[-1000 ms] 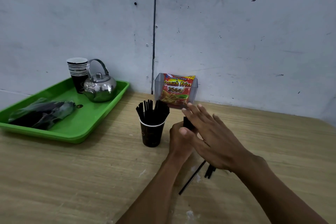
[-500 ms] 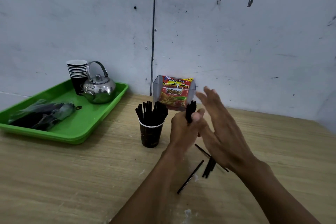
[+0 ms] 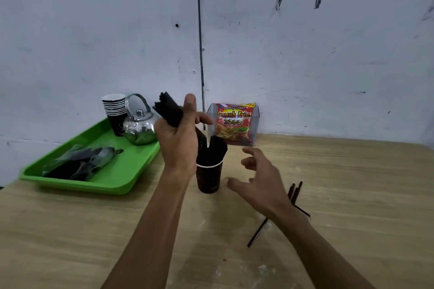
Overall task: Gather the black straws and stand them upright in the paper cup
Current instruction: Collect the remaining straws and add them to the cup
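Change: half a second ago my left hand held the bundle upright to the right of the cup, with my right hand patting against it; now the left hand has swung up and leftward and the right has come away, so I judge the squaring-up is finished and the drop into the cup comes next
Left hand (image 3: 179, 141): closed around the bundle of black straws (image 3: 168, 110), raised above and just left of the cup; the bundle tilts, upper end toward the kettle, lower end pointing down at the cup mouth
Paper cup (image 3: 209, 177): upright on the table (image 3: 70, 230), between my two hands, already crowded with standing straws (image 3: 215, 151)
Right hand (image 3: 260, 175): fingers spread, holding nothing, hovering just right of the cup and not touching it
Loose straws (image 3: 294, 191): a few lie flat on the table beyond and under my right wrist, well apart from the cup
Outlook: I judge the task well along, with this bundle and those strays left
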`<state>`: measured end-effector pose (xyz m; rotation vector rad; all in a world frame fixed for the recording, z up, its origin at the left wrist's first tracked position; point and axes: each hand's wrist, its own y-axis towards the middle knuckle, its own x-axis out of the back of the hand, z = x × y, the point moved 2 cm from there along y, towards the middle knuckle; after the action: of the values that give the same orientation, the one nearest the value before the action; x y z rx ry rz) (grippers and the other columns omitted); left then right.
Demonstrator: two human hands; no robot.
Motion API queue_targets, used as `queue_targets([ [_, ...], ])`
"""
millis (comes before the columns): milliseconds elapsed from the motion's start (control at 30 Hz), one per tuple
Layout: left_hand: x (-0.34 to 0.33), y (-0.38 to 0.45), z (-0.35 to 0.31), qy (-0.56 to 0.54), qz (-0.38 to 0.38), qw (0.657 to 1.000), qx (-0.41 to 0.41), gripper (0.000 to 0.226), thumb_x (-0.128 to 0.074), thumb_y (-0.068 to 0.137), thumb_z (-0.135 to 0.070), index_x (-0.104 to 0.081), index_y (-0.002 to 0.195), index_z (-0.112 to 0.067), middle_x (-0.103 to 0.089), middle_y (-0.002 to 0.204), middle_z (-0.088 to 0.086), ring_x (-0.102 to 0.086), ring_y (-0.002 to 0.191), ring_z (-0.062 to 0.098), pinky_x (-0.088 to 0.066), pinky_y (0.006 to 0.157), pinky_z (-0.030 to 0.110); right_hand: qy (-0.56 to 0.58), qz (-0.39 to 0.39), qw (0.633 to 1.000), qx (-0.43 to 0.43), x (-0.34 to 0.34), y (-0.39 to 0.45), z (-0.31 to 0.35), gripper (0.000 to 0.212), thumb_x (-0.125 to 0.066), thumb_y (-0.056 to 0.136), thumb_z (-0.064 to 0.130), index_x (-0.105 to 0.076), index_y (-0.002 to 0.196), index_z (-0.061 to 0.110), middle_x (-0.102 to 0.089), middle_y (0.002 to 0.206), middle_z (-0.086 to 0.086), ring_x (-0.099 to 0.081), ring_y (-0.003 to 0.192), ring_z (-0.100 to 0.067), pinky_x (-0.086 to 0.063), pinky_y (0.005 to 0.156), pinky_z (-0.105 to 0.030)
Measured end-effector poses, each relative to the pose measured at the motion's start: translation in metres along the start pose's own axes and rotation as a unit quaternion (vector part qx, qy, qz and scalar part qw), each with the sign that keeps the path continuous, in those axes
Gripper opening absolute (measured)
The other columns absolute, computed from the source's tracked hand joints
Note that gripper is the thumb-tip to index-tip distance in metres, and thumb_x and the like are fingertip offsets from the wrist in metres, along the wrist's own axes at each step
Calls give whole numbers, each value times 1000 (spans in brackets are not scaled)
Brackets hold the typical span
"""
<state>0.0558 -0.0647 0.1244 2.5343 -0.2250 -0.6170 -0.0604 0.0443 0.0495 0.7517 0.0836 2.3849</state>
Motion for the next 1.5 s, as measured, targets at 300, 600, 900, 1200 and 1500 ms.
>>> queue_targets([
  [300, 4, 4, 47, 28, -1, 997, 66, 30, -61, 95, -22, -62, 95, 8, -42, 49, -14, -38, 47, -1, -35, 49, 9, 72, 45, 996, -12, -49, 29, -5, 102, -90, 56, 32, -38, 144, 21, -53, 138, 6, -47, 123, -10, -38, 91, -21],
  [600, 10, -17, 81, 81, 26, 982, 166, 15, -71, 88, -18, -65, 75, -14, -67, 55, -14, -63, 53, -6, -48, 54, 8, 157, 38, 987, 14, -60, 30, -12, 65, -83, 66, 21, -54, 125, 23, -69, 113, 10, -65, 101, -4, -54, 73, -15],
  [900, 7, -17, 65, 121, 70, 974, 179, 14, -84, 72, -8, -73, 79, -11, -75, 65, -7, -71, 62, 1, -52, 55, 11, 150, 40, 988, 21, -58, 34, -13, 64, -84, 65, 24, -54, 123, 23, -69, 113, 9, -65, 102, -8, -56, 84, -27],
  [1200, 14, -4, 61, 218, 146, 952, 158, 15, -75, 83, -25, -63, 90, -19, -72, 90, -3, -69, 85, 9, -49, 66, 14, 151, 45, 987, 14, -60, 37, -15, 67, -86, 64, 24, -54, 123, 24, -68, 114, 9, -63, 106, -11, -55, 88, -29],
  [1500, 16, 10, 41, 281, 177, 927, 173, 86, -75, 75, -53, -35, 146, -27, -47, 137, -2, -48, 126, 15, -42, 99, 29, 137, 59, 989, 10, -58, 37, -11, 71, -86, 66, 21, -51, 128, 25, -61, 109, 16, -57, 103, -6, -43, 77, -10],
])
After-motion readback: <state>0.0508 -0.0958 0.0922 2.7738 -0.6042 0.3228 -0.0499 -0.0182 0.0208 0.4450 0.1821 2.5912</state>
